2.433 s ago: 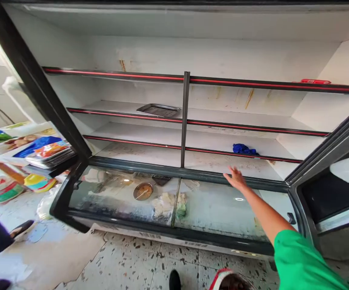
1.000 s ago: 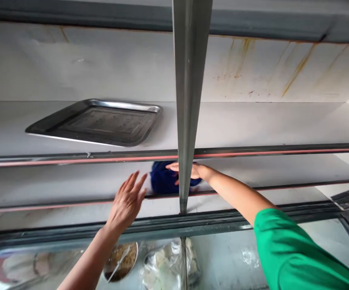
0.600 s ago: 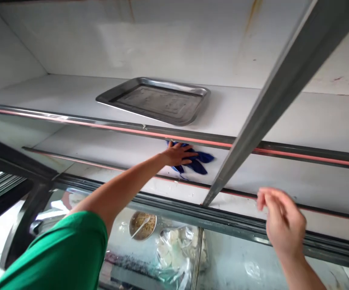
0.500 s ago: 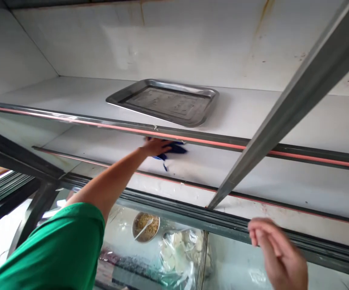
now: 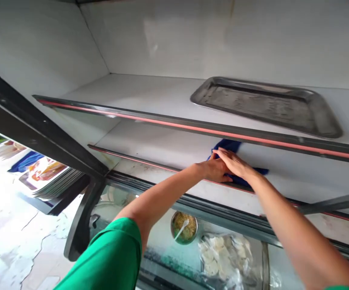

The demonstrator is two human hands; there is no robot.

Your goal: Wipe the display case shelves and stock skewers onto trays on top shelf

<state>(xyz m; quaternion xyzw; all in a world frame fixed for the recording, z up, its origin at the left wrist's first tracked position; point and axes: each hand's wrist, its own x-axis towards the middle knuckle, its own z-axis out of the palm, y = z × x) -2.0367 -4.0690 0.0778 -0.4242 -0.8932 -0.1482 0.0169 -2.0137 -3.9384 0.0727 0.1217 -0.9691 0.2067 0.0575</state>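
Note:
A crumpled dark blue cloth lies on the lower shelf of a glass-fronted cabinet, partly hidden by both hands. My left hand is closed on the near left part of this cloth, its thumb side low toward the shelf's front edge. Crossing over it from the right, my right hand has its fingers pressed together against the cloth and the left hand. Its fingertips reach the cloth's upper left fold. One loose end of the cloth sticks out to the right along the shelf.
A metal tray rests on the upper shelf, whose red-trimmed front edge runs just above my hands. Below, behind glass, are a bowl of chopped food with a white spoon and a plastic bag of pale slices. A dark diagonal bar stands right.
My right hand has risen from near the glass to join the left on the cloth. The view has swung left, so the tray and shelves appear farther right.

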